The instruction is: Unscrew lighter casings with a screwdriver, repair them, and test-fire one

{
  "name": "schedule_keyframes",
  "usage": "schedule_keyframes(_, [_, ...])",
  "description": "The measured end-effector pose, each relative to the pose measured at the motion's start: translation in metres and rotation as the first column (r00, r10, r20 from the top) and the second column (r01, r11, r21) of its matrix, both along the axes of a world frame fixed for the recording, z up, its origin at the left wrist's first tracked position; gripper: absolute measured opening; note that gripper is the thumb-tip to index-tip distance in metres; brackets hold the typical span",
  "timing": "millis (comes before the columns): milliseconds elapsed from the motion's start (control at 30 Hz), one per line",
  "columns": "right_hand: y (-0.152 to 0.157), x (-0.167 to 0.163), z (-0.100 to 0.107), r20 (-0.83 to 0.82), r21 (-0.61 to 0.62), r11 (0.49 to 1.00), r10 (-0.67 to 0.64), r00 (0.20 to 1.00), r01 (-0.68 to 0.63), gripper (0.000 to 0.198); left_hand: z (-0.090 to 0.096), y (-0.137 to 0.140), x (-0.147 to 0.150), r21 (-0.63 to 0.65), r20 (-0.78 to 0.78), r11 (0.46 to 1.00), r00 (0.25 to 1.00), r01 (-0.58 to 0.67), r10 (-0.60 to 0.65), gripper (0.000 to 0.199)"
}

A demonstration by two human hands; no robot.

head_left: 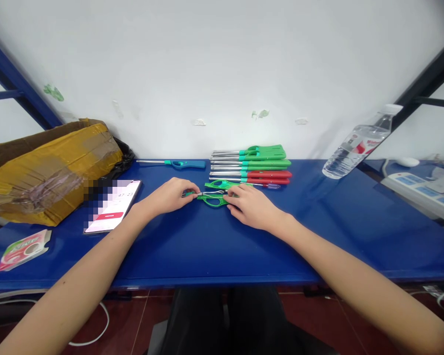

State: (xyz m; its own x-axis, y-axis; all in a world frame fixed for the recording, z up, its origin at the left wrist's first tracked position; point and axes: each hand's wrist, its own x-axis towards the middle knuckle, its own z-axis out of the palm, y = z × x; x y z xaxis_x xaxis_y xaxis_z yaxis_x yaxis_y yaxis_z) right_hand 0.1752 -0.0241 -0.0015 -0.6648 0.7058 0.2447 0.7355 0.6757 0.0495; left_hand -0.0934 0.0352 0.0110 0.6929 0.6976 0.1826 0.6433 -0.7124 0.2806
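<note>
An opened green long-neck lighter (213, 201) lies on the blue table in front of me, its trigger loop toward me. Thin pale wires or a rod run along its inside. My left hand (175, 194) pinches its left end, where a dark tip shows at the fingers. Around the right part of the green casing, my right hand (249, 204) has its fingers closed, hiding that end. Just behind lies a second green casing piece (216, 185), partly under my right fingers. Beyond it, several lighters with green handles (268, 153) and red handles (270, 174) lie in a stack.
A blue lighter (188, 164) lies by the wall. To the left are a taped cardboard box (59, 172), a phone (113, 209) and a flattened packet (25, 250). A water bottle (358, 145) and a white power strip (425, 190) are at the right.
</note>
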Motion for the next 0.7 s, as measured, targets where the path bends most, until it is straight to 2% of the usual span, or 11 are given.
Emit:
schedule_keyframes(200, [0.0,0.0,0.0,0.005,0.008,1.0,-0.002,1.0,0.002,0.031,-0.002,-0.001,0.001,0.014,0.038,1.0,0.999,-0.011,0.011,0.023])
schedule_keyframes(467, [0.0,0.0,0.001,0.003,0.006,1.0,-0.004,1.0,0.004,0.031,-0.009,0.005,-0.001,0.038,0.091,0.998,0.994,0.058,-0.062,0.022])
schedule_keyframes(700, [0.0,0.0,-0.001,-0.007,0.0,1.0,-0.007,1.0,0.007,0.03,-0.012,0.006,0.002,0.062,0.114,0.997,0.992,0.044,-0.05,0.022])
